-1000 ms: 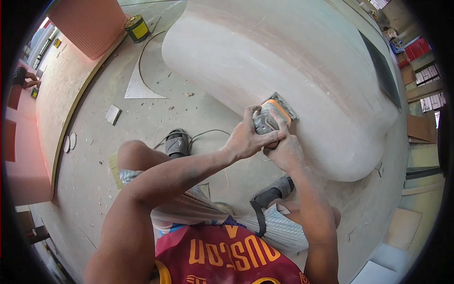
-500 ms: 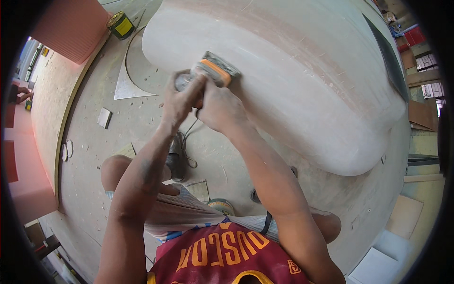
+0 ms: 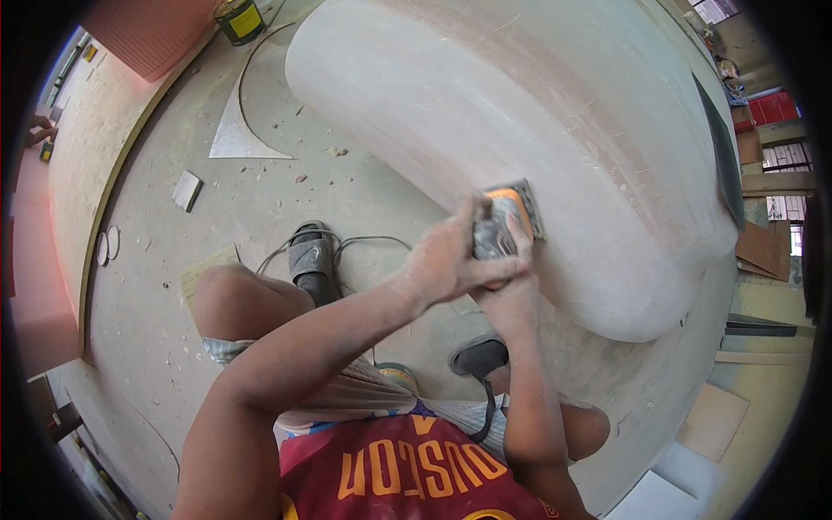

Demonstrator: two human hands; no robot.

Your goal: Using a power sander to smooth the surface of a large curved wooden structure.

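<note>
Sanding block (image 3: 510, 218): clasped by left hand (image 3: 451, 260) and right hand (image 3: 507, 290), fingers wrapped tight; apparently pressed flat on curved white form (image 3: 555, 121) beneath.

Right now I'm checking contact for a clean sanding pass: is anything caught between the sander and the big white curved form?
Nothing visible is. Both the left hand and right hand grip the sander, whose pad lies against the white curved form. The cable lies on the floor, away from the contact.
</note>
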